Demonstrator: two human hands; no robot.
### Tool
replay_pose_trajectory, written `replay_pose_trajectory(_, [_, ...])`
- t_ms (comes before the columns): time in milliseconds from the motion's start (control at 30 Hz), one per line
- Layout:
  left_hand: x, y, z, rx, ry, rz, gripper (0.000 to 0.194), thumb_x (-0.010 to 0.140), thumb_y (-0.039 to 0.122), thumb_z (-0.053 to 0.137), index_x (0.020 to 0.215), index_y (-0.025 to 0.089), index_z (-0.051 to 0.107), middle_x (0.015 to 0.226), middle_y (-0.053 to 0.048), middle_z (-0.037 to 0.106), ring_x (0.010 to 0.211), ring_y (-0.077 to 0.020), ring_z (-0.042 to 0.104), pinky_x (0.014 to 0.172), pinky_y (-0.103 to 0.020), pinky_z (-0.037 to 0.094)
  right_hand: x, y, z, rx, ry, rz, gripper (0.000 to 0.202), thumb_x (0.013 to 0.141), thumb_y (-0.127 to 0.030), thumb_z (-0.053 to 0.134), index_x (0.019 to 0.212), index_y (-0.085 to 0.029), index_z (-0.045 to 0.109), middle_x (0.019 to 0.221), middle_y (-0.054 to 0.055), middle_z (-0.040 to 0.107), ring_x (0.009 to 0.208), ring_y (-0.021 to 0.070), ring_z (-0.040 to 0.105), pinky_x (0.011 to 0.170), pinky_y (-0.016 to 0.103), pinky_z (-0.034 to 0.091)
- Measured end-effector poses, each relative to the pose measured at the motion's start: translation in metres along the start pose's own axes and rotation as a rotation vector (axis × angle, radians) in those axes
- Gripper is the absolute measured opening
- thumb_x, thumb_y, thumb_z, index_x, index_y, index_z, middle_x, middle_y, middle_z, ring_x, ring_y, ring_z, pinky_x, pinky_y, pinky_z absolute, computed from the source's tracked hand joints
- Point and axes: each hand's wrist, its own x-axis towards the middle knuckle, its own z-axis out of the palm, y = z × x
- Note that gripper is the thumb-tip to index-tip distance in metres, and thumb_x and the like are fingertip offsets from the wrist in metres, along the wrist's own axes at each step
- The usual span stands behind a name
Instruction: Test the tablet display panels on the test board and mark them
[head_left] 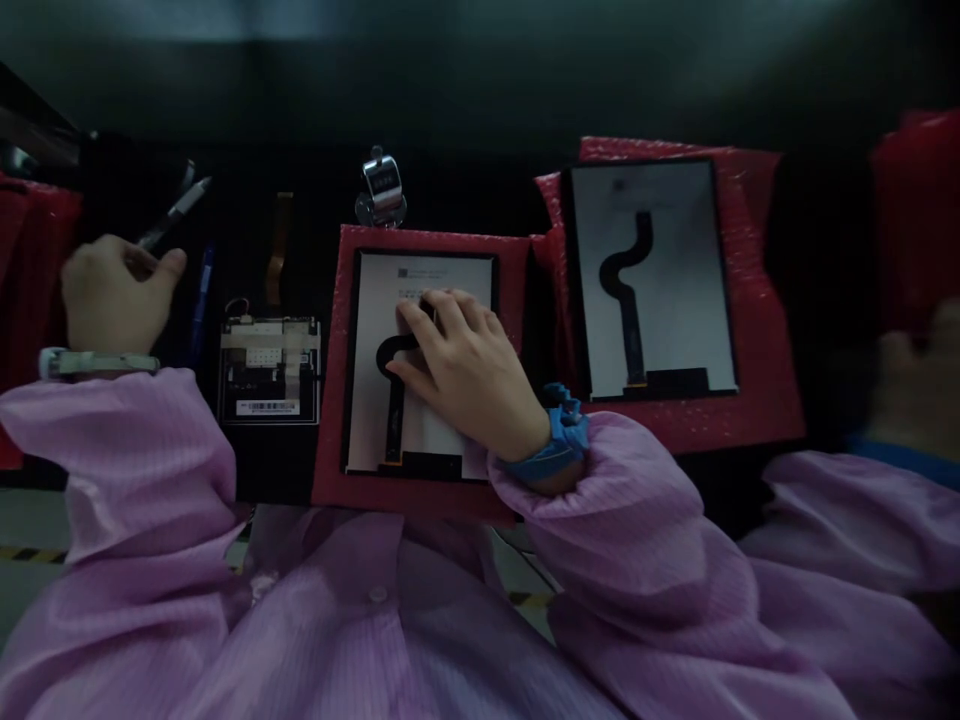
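Note:
My right hand lies over a display panel, fingers stretched out and slightly bent. Its fingers cover the upper end of the panel's curved black flex cable. Under the panel is a red bubble-wrap sheet. On the left, my left hand has its fingers curled at the lower end of a slim grey-white pen; the fingertips are partly hidden. Just right of that hand lies a blue pen. Between my hands sits a small device with a taped circuit board, an orange-brown ribbon cable extending above it.
A second display panel rests on red bubble wrap to the right. A metal tally counter stands behind the middle panel. More red wrap is at far left. Another person's blurred hand is at the right edge.

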Motion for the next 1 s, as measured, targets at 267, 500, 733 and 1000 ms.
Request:
replay_pose_trajectory(267, [-0.005,0.020,-0.013,-0.094,0.029,-0.061,0.036,0.105,0.035,0.050,0.114,0.004,0.065,0.107,-0.012,0.074,0.107,-0.0250,0.068,0.103,-0.050,0.052,0.003,0.000,0.002,0.076,0.064,0.003,0.048,0.101,-0.042,0.055,0.140,-0.015,0.055,0.141,0.018,0.054,0.134,0.0348,0.045,0.110,0.054,0.045])
replay_pose_trajectory(500, [-0.074,0.085,-0.014,-0.673,-0.220,0.741,0.040,0.107,0.048,0.036,0.104,0.016,0.058,0.075,0.007,0.061,0.067,-0.0086,0.068,0.058,-0.025,0.043,-0.002,-0.015,-0.007,0.608,0.189,-0.118,0.069,0.106,-0.060,0.019,0.151,-0.014,0.043,0.132,0.014,0.061,0.122,0.0223,0.055,0.110,0.042,0.048])
replay_pose_trajectory(733, [-0.135,0.119,-0.005,-0.883,-0.531,0.764,0.023,0.105,0.035,0.044,0.091,0.021,0.055,0.073,0.002,0.065,0.060,-0.0125,0.064,0.055,-0.021,0.048,-0.017,-0.017,-0.015,0.605,0.237,0.076,0.051,0.108,-0.036,0.021,0.127,-0.028,0.068,0.114,0.008,0.070,0.111,0.0219,0.066,0.099,0.043,0.057])
replay_pose_trajectory(1000, [-0.160,0.099,-0.001,-1.098,-0.575,0.675,0.029,0.103,0.029,0.049,0.082,0.016,0.065,0.070,0.000,0.066,0.058,-0.0110,0.059,0.055,-0.019,0.046,-0.007,-0.018,-0.009,1.013,0.053,-0.383,0.048,0.101,-0.055,0.034,0.080,-0.027,0.067,0.075,-0.002,0.069,0.068,0.0090,0.067,0.063,0.017,0.056])
